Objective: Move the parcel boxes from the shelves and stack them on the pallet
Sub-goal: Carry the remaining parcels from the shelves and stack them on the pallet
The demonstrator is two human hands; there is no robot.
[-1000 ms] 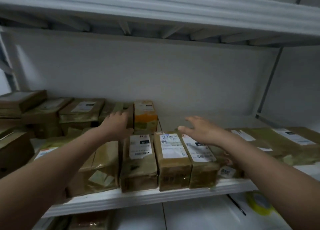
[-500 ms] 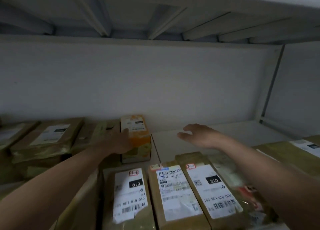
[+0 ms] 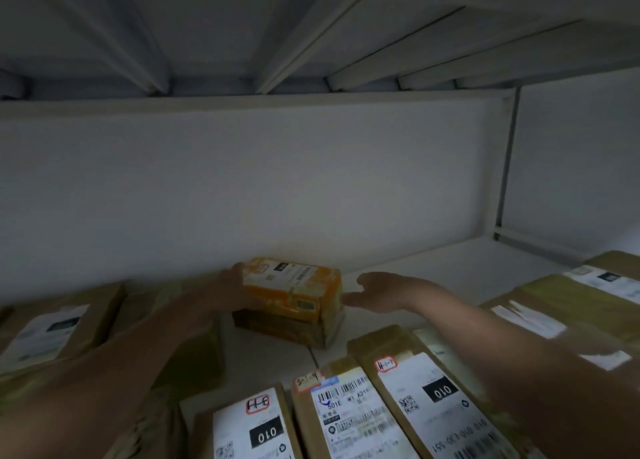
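Observation:
An orange parcel box [image 3: 294,285] with a white label lies crosswise on top of a brown box [image 3: 277,330] at the back of the white shelf [image 3: 433,268]. My left hand [image 3: 221,292] grips the orange box's left end, thumb on its top edge. My right hand [image 3: 384,292] is held flat with straight fingers, its fingertips at the box's right end; I cannot tell whether they touch it. The pallet is out of view.
Three long brown parcels [image 3: 349,417] with white barcode labels lie in a row in front. More brown parcels sit at the left [image 3: 59,323] and right [image 3: 571,292]. The upper shelf's underside [image 3: 311,43] hangs close overhead. A metal upright [image 3: 505,167] stands at the right.
The view has moved deeper into the shelf. My left hand took hold of the orange box, which now lies crosswise instead of lengthwise. My right hand came in towards its right end.

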